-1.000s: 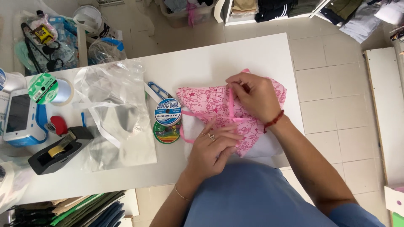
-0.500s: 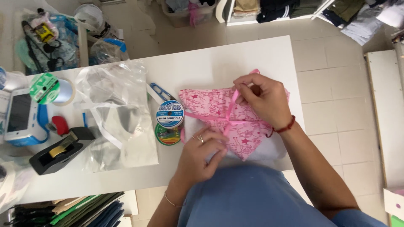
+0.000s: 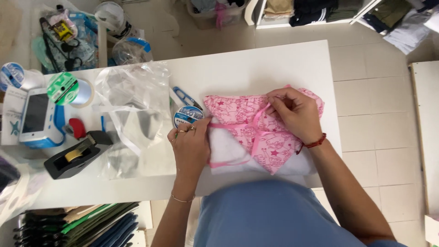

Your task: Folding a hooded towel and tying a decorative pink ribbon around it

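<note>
Now the left hand (image 3: 191,145) lies flat, fingers together, pressing on the left edge of a pink cloth bundle (image 3: 256,132), while the right hand (image 3: 295,114) pinches the pink ribbon (image 3: 258,120) between thumb and fingers near the top of the bundle. The bundle rests on the white table (image 3: 256,68), near its front edge, with a white soft layer showing below the pink print. It looks light, soft and easy to crush, so I think it is best held by the ribbon crossing or pressed flat at the sides. Just left of the hand stands a roll of ribbon (image 3: 187,116), then clear plastic bags (image 3: 132,114) and a black tape dispenser (image 3: 75,155). Compared with half a second ago, the left hand has moved from the middle to the left edge, and the ribbon now crosses the bundle.
</note>
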